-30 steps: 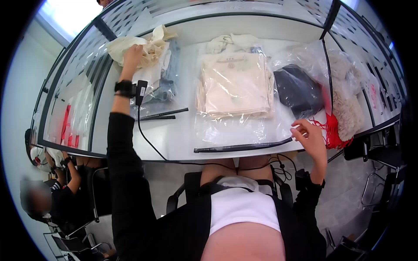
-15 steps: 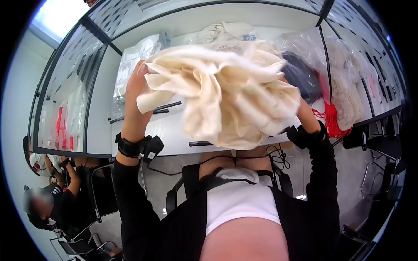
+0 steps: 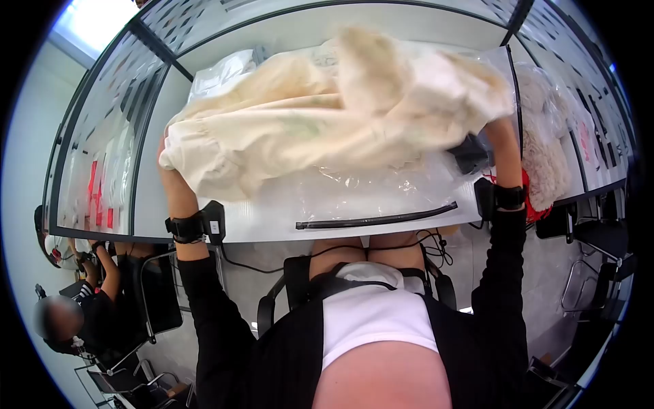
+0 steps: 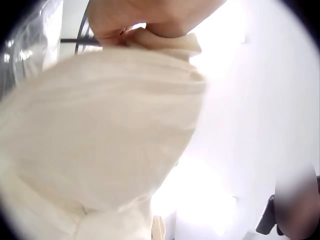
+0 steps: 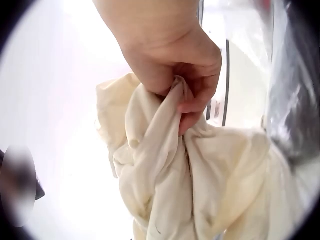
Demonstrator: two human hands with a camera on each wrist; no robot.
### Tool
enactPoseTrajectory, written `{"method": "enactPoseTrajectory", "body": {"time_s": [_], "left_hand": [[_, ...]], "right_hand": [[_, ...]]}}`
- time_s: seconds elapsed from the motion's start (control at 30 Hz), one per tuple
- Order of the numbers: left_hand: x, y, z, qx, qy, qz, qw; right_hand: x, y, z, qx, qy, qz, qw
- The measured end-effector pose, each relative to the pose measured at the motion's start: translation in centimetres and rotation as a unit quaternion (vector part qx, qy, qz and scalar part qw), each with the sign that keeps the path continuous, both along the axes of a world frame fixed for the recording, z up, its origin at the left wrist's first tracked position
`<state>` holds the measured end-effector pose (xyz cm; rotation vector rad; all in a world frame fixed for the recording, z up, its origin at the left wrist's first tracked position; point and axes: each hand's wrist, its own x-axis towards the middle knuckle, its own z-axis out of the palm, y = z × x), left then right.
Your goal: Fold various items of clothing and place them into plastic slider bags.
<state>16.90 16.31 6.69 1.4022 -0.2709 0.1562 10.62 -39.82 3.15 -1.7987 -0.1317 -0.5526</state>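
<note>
A large cream cloth [image 3: 286, 129] with a faint green print stretches between my two hands above the table, blurred by motion along its upper right. My left hand [image 4: 155, 17] pinches one edge of it; in the head view the fingers are mostly behind the fabric. At the other end my right hand [image 5: 185, 65] grips a gathered fold, the cloth hanging in creases below thumb and fingers. Under the cloth lies clear plastic wrapping [image 3: 354, 198], and the folded pile seen earlier there is mostly covered.
A black rod [image 3: 375, 216] lies along the table's front edge. Dark bagged goods [image 3: 471, 155], red tassels [image 3: 530, 211] and fluffy beige material [image 3: 548, 170] are at the right. White bagged items [image 3: 221, 73] sit back left. A cable [image 3: 266, 270] hangs below the table.
My left hand took the cream cloth from the back-left pile, and my right hand, empty a second ago, took hold too. Since then both hands have moved apart, spreading the bunched cloth wide.
</note>
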Motion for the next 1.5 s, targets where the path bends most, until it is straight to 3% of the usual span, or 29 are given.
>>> {"method": "enactPoseTrajectory", "body": {"time_s": [0.03,0.07,0.17,0.2,0.23,0.27,0.37,0.47,0.57,0.67,0.73,0.83,0.93,1.23,1.5], "left_hand": [[0.2,1.1,-0.4,-0.068,0.045,-0.004,0.997],[0.2,1.2,0.2,-0.091,0.152,0.042,0.983],[-0.9,2.7,-1.6,0.193,0.161,-0.160,0.955],[-1.7,1.8,-0.5,0.297,0.186,-0.286,0.892],[-2.6,0.4,0.8,0.392,0.206,-0.404,0.801],[-3.3,-1.0,1.0,0.425,0.120,-0.463,0.768],[-3.0,-2.7,1.8,0.536,0.074,-0.390,0.745],[-1.6,-5.9,3.3,0.546,-0.017,-0.255,0.798],[0.9,-9.5,3.1,0.482,-0.174,-0.200,0.835],[3.0,-13.4,2.6,0.539,-0.247,-0.196,0.781],[4.4,-14.7,1.2,0.569,-0.281,-0.219,0.741],[5.7,-15.1,0.7,0.539,-0.257,-0.274,0.754],[4.9,-14.3,1.2,0.543,-0.200,-0.221,0.785],[4.4,-13.3,0.0,0.510,-0.294,-0.200,0.783],[5.0,-13.8,-1.2,0.491,-0.278,-0.201,0.801]], "right_hand": [[-1.2,-0.4,0.8,0.179,0.101,-0.030,0.978],[-1.7,-0.5,0.3,0.125,0.102,-0.099,0.982],[-3.6,-2.4,1.7,-0.104,0.350,-0.054,0.929],[-4.0,-3.0,1.5,-0.140,0.371,-0.009,0.918],[-4.3,-3.2,1.4,-0.141,0.374,-0.038,0.916],[-4.8,-3.2,1.7,-0.143,0.375,-0.067,0.913],[-6.0,-2.3,2.7,-0.190,0.311,-0.162,0.917],[-6.5,0.5,4.4,-0.200,0.257,-0.176,0.929],[-7.5,5.8,5.7,-0.142,0.276,-0.035,0.950],[-8.7,11.4,6.0,-0.156,0.285,0.182,0.928],[-9.4,14.3,6.0,-0.130,0.342,0.264,0.892],[-9.5,15.7,3.5,-0.246,0.263,0.280,0.890],[-9.7,15.6,2.8,-0.234,0.275,0.266,0.894],[-9.8,15.6,1.5,-0.229,0.258,0.267,0.900],[-10.2,15.3,0.7,-0.228,0.262,0.254,0.903]]}}
